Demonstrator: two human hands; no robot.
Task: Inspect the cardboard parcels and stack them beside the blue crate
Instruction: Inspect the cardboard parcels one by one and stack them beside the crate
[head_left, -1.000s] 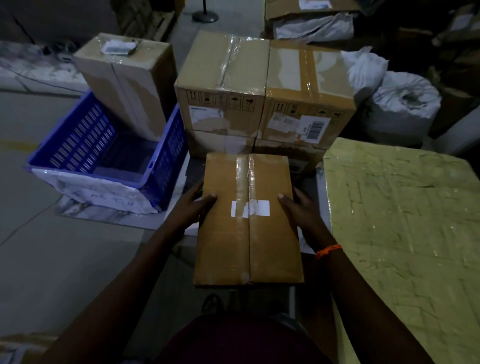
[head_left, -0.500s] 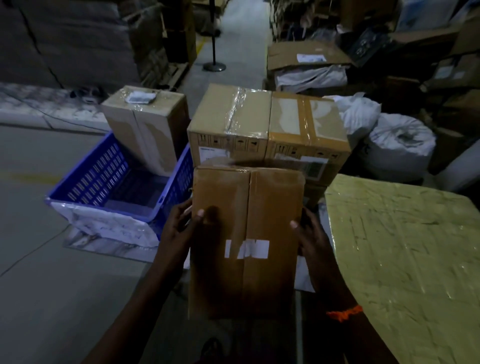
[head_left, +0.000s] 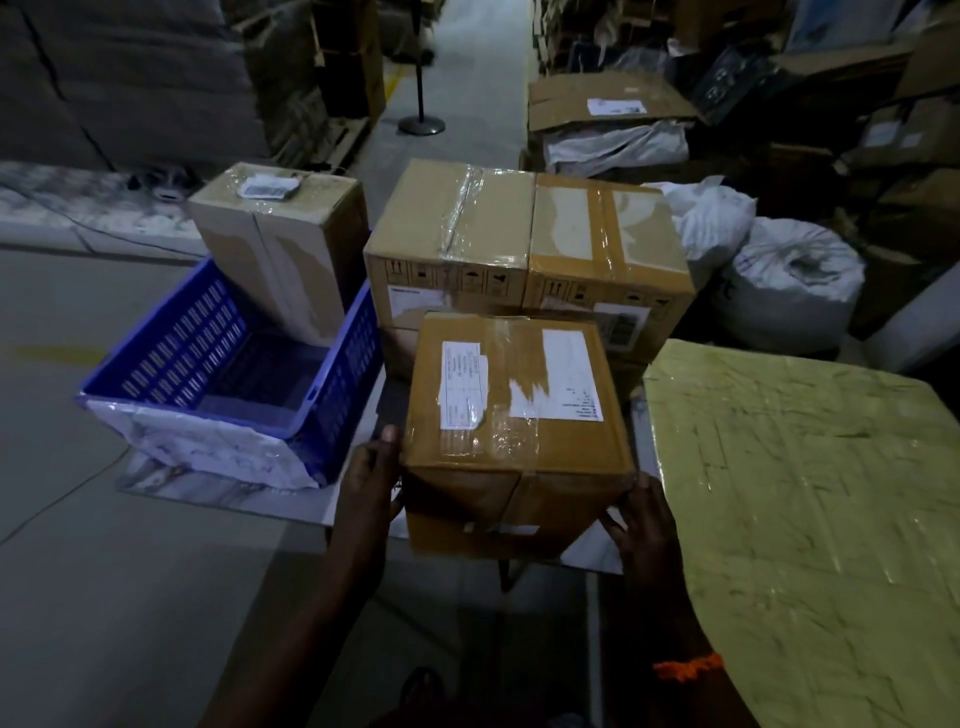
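Head view: a taped cardboard parcel (head_left: 514, 415) is held up between both hands, tilted, with its labelled face turned upward.
Left hand (head_left: 370, 483): clasped on the parcel's left side, with the thumb laid at the upper edge.
Right hand (head_left: 644, 519): gripped at the parcel's lower right corner; an orange wristband (head_left: 688, 666) is worn on that wrist.
Parcel position: kept in front of the stacked boxes (head_left: 452, 239), just right of the blue crate (head_left: 171, 343).
Crate: set on the floor; a tall box (head_left: 280, 244) is stood at its far end.
Right side: a yellow wrapped surface (head_left: 795, 519) is seen, and white sacks (head_left: 789, 280) are piled behind it.
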